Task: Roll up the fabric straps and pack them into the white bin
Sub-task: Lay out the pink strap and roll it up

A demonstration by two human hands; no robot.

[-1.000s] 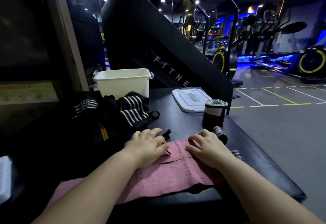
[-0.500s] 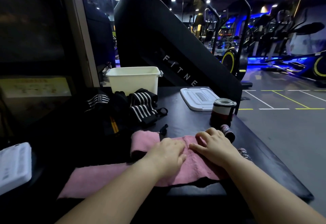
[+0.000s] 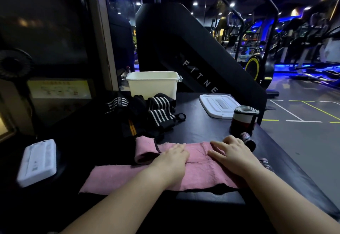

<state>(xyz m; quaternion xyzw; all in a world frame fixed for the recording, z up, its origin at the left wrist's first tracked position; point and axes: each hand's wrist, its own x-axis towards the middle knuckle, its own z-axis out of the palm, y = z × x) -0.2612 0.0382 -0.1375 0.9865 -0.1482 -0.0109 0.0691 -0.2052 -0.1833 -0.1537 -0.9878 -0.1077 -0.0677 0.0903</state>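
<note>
A pink fabric strap (image 3: pixel 200 174) lies folded across the near part of the black table (image 3: pixel 200 128). My left hand (image 3: pixel 173 158) rests flat on its middle. My right hand (image 3: pixel 233 152) presses flat on its right part, fingers spread. Neither hand grips anything. The white bin (image 3: pixel 152 84) stands open at the back of the table. Black straps with white stripes (image 3: pixel 158 112) lie in a heap in front of the bin. A large rolled strap (image 3: pixel 243 119) stands upright at the right, with a small rolled strap (image 3: pixel 248 139) lying just before it.
The white bin lid (image 3: pixel 219 105) lies flat right of the bin. A white flat device (image 3: pixel 37 162) sits at the near left. Another patterned roll (image 3: pixel 265 163) peeks out by my right wrist. The table's right edge drops to the gym floor; a black machine stands behind.
The view has swung left. My left hand slid from the strap's left part toward its middle, uncovering a folded pink end at the left. My right hand stays pressed on the strap.
</note>
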